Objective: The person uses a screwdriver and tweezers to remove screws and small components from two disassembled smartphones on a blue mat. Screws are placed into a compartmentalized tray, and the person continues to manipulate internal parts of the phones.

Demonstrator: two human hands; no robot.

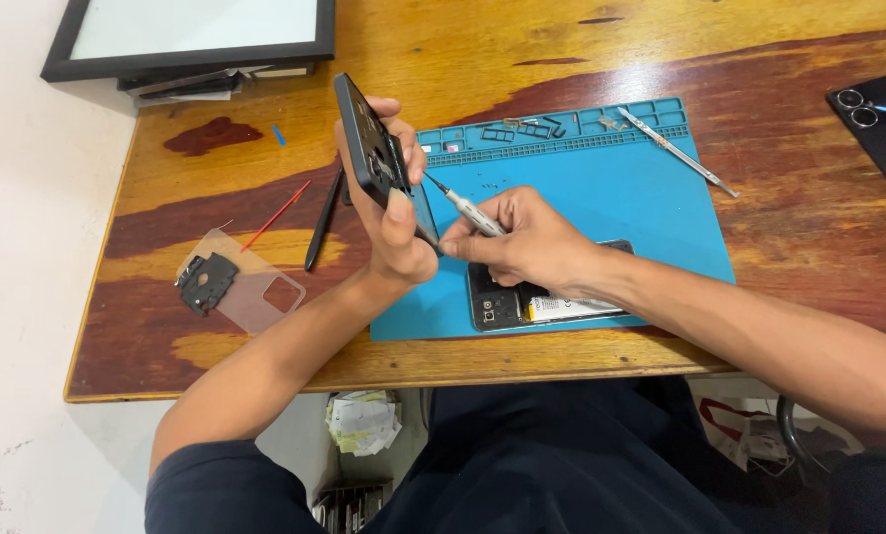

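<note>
My left hand [395,213] holds a black phone frame [366,148] upright and tilted above the blue repair mat [601,188]. In my right hand [522,237] is a small silver screwdriver [467,208], its tip touching the inner side of the frame. Beneath my right hand an opened phone [507,307] lies flat on the mat, its battery and board showing.
Metal tweezers [675,150] and small parts lie in the mat's top tray. A clear phone case [255,287] with a black plate [205,280], a black stylus [322,232] and a red stick [277,215] lie left. Another phone [883,124] sits far right; a framed panel [190,40] sits at the back left.
</note>
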